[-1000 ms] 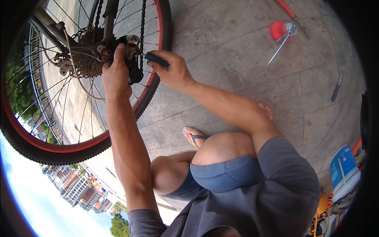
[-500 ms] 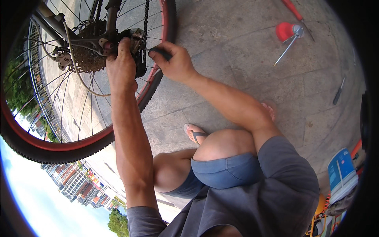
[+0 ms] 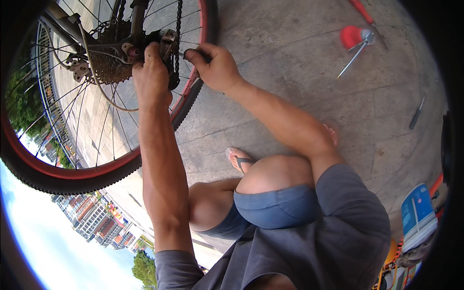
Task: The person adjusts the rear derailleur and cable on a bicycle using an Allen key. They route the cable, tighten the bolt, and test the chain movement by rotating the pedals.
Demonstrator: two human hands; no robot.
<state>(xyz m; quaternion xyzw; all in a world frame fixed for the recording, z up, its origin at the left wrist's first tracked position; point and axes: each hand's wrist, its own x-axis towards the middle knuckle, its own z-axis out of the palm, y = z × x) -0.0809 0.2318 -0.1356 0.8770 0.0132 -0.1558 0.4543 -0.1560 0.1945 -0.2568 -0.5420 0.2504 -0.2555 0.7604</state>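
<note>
Right hand (image 3: 216, 67), nudged toward twelve o'clock, pinches a dark-handled slim tool (image 3: 207, 57); left hand (image 3: 153, 79) curls around the black-and-silver metal derailleur (image 3: 168, 37) at eleven o'clock; steady bracing should help.

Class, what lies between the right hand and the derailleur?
The chain and tool shaft lie between right hand and derailleur in the head view.

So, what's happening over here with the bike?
A crouching person is working with bare hands at a bicycle's rear wheel. The left hand holds the rear derailleur, beside the rusty-looking cassette. The right hand pinches a dark-handled screwdriver, its shaft pointing toward the derailleur near the chain. Whether the tip sits in a screw is too small to tell. Another screwdriver lies on the paving, off to the right.
</note>
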